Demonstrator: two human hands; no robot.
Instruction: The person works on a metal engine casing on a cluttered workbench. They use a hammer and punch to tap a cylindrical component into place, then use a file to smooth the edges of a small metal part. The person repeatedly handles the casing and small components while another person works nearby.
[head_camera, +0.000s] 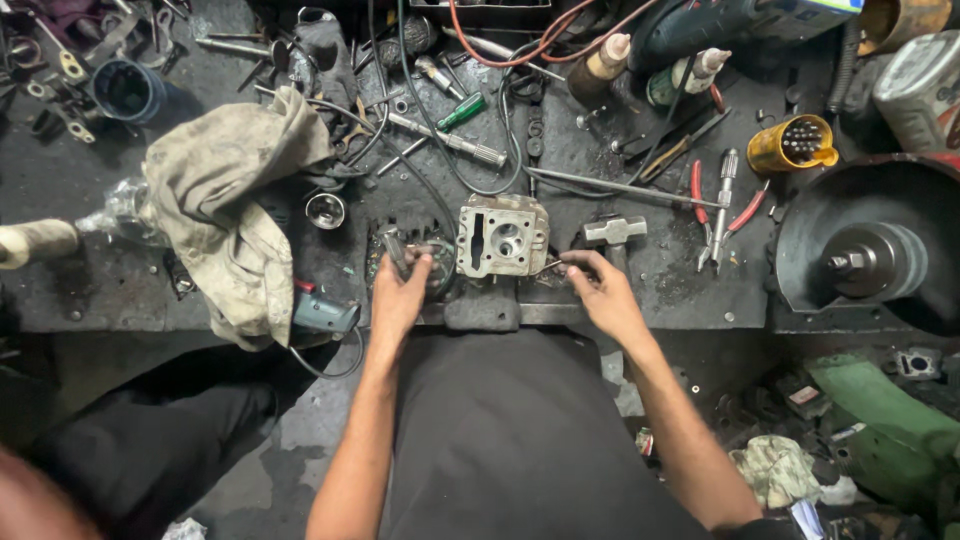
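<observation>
Between hands: cylinder head (503, 236); left hand (398, 296) fingers pinching small part, right hand (603, 290) gripping thin tool.

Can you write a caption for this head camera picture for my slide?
Two hands, left and right, work beside a metal engine part on a cluttered bench.

Between the fingers the cylinder head (502, 235) is pale grey; beyond them, red-handled pliers (722, 208), a yellow canister (793, 145), a green-handled screwdriver (460, 112).
</observation>
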